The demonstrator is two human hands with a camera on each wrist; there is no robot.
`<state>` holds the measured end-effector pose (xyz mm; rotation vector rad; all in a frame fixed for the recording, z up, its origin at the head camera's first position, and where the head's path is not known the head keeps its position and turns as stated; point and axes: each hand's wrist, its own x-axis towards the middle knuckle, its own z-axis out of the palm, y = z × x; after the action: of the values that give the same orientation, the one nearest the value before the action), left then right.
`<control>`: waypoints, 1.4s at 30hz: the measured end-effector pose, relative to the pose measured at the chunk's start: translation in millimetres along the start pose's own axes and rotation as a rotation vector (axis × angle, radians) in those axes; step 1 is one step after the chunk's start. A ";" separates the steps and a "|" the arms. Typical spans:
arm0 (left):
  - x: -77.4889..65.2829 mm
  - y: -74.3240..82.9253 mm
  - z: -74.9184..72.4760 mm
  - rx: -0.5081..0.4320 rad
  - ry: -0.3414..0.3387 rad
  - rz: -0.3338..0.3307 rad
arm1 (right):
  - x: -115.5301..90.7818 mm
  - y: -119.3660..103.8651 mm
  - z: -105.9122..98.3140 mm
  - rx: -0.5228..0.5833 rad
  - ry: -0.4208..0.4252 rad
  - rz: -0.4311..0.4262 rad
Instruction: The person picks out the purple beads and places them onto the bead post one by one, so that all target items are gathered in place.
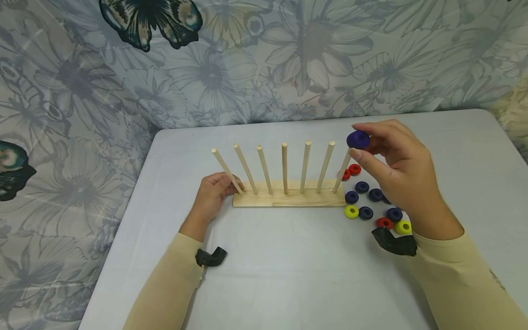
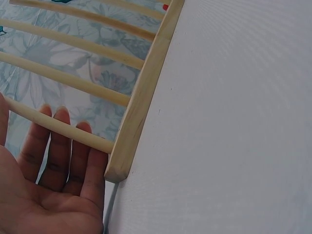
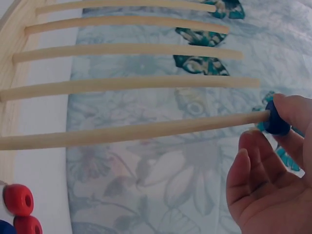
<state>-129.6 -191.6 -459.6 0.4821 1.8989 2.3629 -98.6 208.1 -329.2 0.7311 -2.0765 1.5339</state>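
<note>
A wooden base (image 1: pixel 288 199) with a row of several upright pegs stands on the table. My right hand (image 1: pixel 406 169) pinches a dark blue ring (image 1: pixel 358 140) between thumb and fingers, right at the top of the rightmost peg (image 1: pixel 343 169). In the right wrist view the blue ring (image 3: pixel 277 119) meets that peg's tip (image 3: pixel 261 116). At the other end, my left hand (image 1: pixel 212 195) is beside the base, its fingers behind the leftmost peg (image 1: pixel 227 169). The left wrist view shows those fingers (image 2: pixel 58 156) loosely extended behind that peg (image 2: pixel 63 127), near the base's end.
Right of the base lie loose rings: several blue ones (image 1: pixel 365 213), yellow ones (image 1: pixel 351 211) and red ones (image 1: pixel 384 223), some partly hidden by the right hand. A white cloth (image 1: pixel 288 275) covers the table. Behind it hangs a flowered curtain (image 1: pixel 264 68) with butterflies.
</note>
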 end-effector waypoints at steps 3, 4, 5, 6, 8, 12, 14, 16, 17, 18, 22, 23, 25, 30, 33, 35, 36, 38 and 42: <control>-0.3 0.9 -0.1 -0.002 0.000 -0.001 | -0.2 0.8 1.7 0.022 0.007 -0.017; -0.4 1.3 -0.1 -0.002 0.000 -0.003 | -0.2 0.9 2.4 0.025 0.005 -0.024; -0.6 1.6 -0.2 -0.001 0.002 -0.003 | -0.1 0.8 3.0 0.027 0.002 -0.030; -0.6 1.7 -0.3 -0.003 0.005 -0.006 | 0.1 0.6 3.6 0.025 -0.001 -0.034; -0.8 2.2 0.0 -0.002 0.009 -0.011 | 0.3 0.5 3.5 0.003 -0.015 -0.042; -0.7 3.3 1.0 0.001 0.013 -0.021 | 0.0 0.5 1.9 -0.012 -0.020 -0.030; -0.8 3.4 1.1 0.002 0.009 -0.022 | -0.7 0.4 1.0 -0.006 -0.014 -0.018; -1.0 3.3 1.1 0.003 0.009 -0.020 | -0.9 0.0 0.0 -0.010 -0.012 -0.009; -1.1 3.2 0.9 0.004 0.009 -0.020 | -1.0 -0.1 -0.4 -0.010 -0.011 -0.006; -1.2 3.0 0.7 0.003 0.008 -0.018 | -1.1 0.0 -0.6 -0.007 -0.008 -0.004; -1.7 2.6 0.0 -0.003 0.008 -0.012 | -1.1 1.1 -1.2 0.020 0.004 -0.004; -1.9 2.6 -0.1 -0.005 0.007 -0.011 | -1.3 1.5 -1.1 0.038 0.009 -0.006; -2.0 2.1 -0.7 -0.009 0.004 -0.009 | -1.5 2.3 -0.9 0.085 0.019 -0.009; -1.8 1.4 -1.3 -0.007 0.001 -0.012 | -2.7 2.2 -1.8 0.191 0.022 0.004; -1.3 1.3 -1.0 -0.009 0.003 -0.014 | -3.3 0.8 -4.4 0.224 0.018 0.031; -1.1 1.1 -0.9 -0.013 0.003 -0.015 | -3.6 0.1 -6.6 0.240 0.012 0.054; -1.0 0.8 -0.9 -0.013 0.003 -0.014 | -3.9 0.3 -7.9 0.258 0.011 0.059; -0.8 0.4 -0.9 -0.019 0.002 -0.013 | -4.6 0.6 -10.6 0.311 0.013 0.070; -0.3 -0.6 -0.4 -0.020 -0.004 -0.006 | -5.2 3.2 -15.2 0.526 0.029 0.056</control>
<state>-129.5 -191.8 -460.4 0.4784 1.8702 2.3728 -96.0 224.3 -330.7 0.8247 -1.6904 2.1405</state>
